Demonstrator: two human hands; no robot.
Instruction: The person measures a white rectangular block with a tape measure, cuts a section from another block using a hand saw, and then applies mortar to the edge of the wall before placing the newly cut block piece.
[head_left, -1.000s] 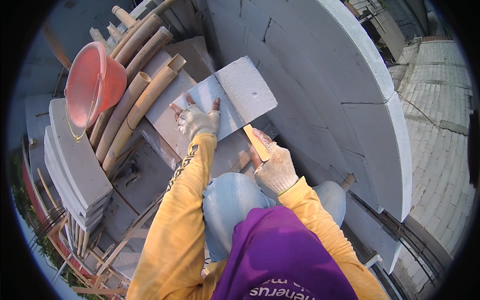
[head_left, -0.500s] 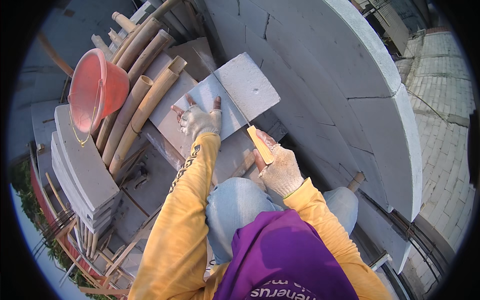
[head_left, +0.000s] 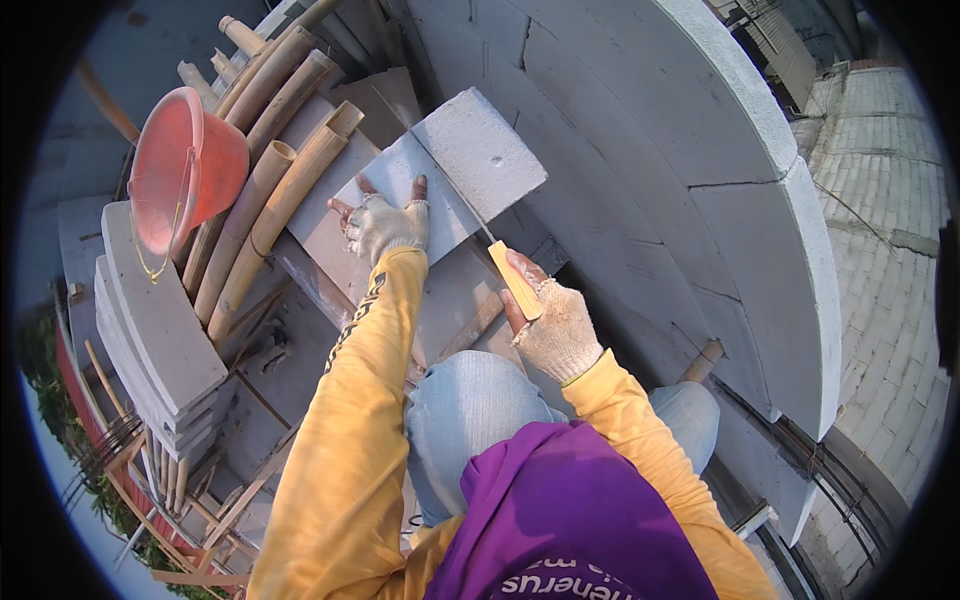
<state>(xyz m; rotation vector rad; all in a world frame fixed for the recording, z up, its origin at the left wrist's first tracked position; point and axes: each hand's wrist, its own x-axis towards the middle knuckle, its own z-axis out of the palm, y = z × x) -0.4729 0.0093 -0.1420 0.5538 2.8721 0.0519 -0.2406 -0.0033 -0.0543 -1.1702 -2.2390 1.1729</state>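
Note:
A pale grey lightweight concrete block [head_left: 482, 150] lies in front of me, with a handsaw [head_left: 516, 281] set across it. The thin blade runs from its yellow handle over the block's top, along the cutting line. My right hand [head_left: 560, 332], in a whitish fingerless glove, is wrapped round that handle just off the block's near edge. On the left part of the block rests my left hand [head_left: 385, 222], gloved likewise, its bare fingers spread and pressing on the surface. How deep the blade sits cannot be made out.
Bamboo poles [head_left: 285, 205] and a red bucket [head_left: 190, 170] with a yellow-tipped handle stand to the left, beside stacked grey slabs [head_left: 165, 320]. A tall block wall [head_left: 640, 150] rises close on the right. Beyond it lies a tiled roof [head_left: 880, 300]. My knee [head_left: 480, 400] is below the block.
The saw handle has come slightly back toward me relative to the block. My left hand keeps its place on the block, while the whole view has shifted a little.

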